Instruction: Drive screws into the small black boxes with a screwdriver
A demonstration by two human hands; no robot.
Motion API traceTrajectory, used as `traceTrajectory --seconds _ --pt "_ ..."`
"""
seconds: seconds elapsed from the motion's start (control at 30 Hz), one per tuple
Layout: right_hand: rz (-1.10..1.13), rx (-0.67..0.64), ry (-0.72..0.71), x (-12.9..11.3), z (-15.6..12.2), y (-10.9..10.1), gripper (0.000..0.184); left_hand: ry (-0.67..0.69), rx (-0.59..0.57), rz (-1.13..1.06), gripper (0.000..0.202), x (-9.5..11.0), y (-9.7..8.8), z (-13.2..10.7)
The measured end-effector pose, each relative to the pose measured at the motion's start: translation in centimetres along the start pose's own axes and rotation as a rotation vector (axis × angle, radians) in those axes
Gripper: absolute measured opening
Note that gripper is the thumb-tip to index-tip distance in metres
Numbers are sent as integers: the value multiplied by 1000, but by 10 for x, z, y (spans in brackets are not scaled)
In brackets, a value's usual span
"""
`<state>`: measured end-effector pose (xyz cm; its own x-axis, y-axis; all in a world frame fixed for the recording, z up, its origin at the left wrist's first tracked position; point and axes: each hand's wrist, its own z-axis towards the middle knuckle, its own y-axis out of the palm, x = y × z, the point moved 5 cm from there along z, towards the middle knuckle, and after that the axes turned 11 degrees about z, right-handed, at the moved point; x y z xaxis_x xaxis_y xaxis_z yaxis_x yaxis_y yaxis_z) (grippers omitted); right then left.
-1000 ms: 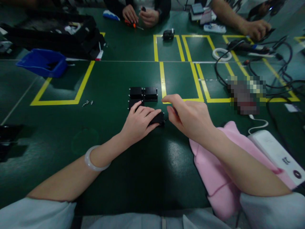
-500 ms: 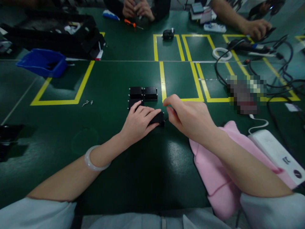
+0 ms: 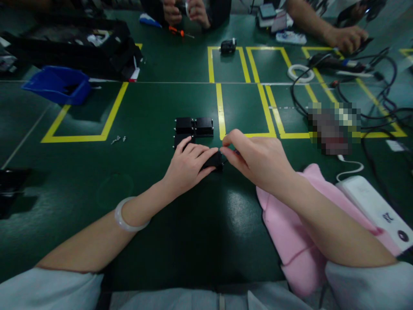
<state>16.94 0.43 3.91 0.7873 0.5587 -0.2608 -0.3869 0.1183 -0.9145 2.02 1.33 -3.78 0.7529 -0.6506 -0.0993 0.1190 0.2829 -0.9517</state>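
My left hand [image 3: 190, 165] is closed over a small black block [image 3: 213, 160] with metal screws at its corner, pressing it to the green table. At the block's right end, the thumb and forefinger of my right hand [image 3: 250, 155] are pinched together. Whatever they pinch is too small and too hidden to name. Just beyond my left hand sit more black blocks of the same kind: one at the back left [image 3: 183, 125], one at the back right [image 3: 204, 125], and one partly under my fingers [image 3: 182, 141].
Loose screws [image 3: 118, 138] lie to the left, below a blue bin [image 3: 58, 85]. At right are a pink cloth [image 3: 287, 232], a white power bank [image 3: 376, 211] and tangled black cables [image 3: 392, 86]. Across the table, other people's hands [image 3: 185, 10] work near an orange screwdriver [image 3: 177, 31].
My right thumb and forefinger have come together at the block's right end. My left hand and the blocks stay put. The hands across the table have shifted apart slightly.
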Motion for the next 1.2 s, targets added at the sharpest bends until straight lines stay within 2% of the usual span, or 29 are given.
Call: traceTrajectory --seconds 0.2,0.37,0.53,0.7,0.9,1.07,1.2 --pt "15 16 -1 0 0 0 30 1 5 -10 40 0 -1 0" --pt "-1 -7 -1 1 0 1 34 0 0 -18 39 0 -2 0" --pt "31 15 5 1 0 0 31 -4 10 -34 38 0 -2 0" --pt "2 5 -8 1 -1 1 37 0 7 -19 39 0 -1 0" --pt "14 -4 21 0 1 1 31 -3 3 -26 40 0 -1 1" --pt "4 1 5 1 0 2 37 0 6 -17 40 0 -1 0" --pt "-11 5 3 0 0 2 31 -7 1 -28 38 0 -1 0"
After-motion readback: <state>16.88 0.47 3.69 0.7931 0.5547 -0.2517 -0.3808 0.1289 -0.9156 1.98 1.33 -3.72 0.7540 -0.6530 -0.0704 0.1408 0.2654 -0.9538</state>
